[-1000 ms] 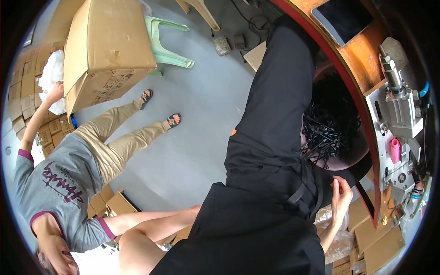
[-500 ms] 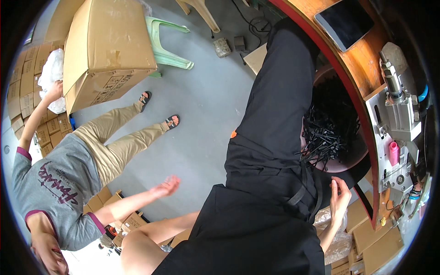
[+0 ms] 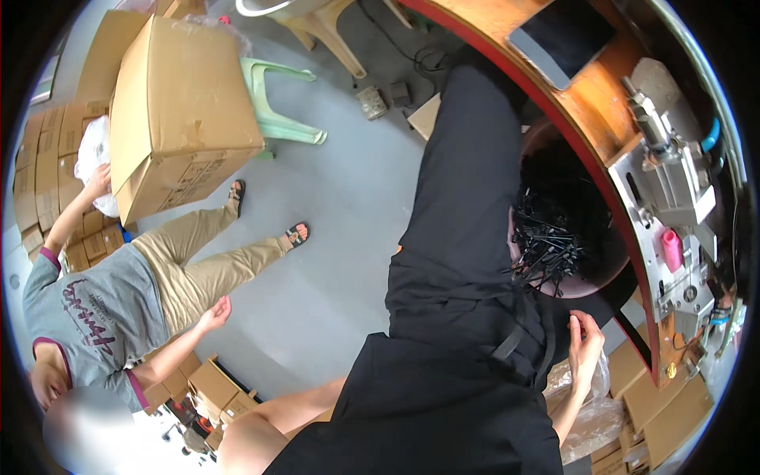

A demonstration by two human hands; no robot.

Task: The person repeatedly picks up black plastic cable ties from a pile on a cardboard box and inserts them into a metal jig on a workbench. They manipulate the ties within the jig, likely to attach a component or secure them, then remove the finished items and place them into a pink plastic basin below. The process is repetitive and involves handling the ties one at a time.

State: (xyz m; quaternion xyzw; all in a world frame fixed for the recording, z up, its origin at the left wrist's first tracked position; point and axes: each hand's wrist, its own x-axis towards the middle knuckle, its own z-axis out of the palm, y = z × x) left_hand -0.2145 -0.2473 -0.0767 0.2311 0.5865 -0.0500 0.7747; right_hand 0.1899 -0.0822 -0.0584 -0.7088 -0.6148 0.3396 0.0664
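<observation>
A co-worker in a grey shirt (image 3: 95,309) sits far off to the left of the fingers. The left hand is out of sight. Just above the fingers, a round bowl (image 3: 582,285) holds thin black plastic sticks (image 3: 546,245). They look light, stiff and smooth; pinch one near its middle. The right hand (image 3: 584,348) has curled fingers, seemingly pinching something tiny.

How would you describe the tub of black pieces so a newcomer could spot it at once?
Start at the curved wooden workbench with the red edge on the right. Tucked under its edge, beside the person's black trouser leg, sits a round brownish tub. It alone is heaped with thin black plastic strips, unlike the cardboard boxes below it.
</observation>
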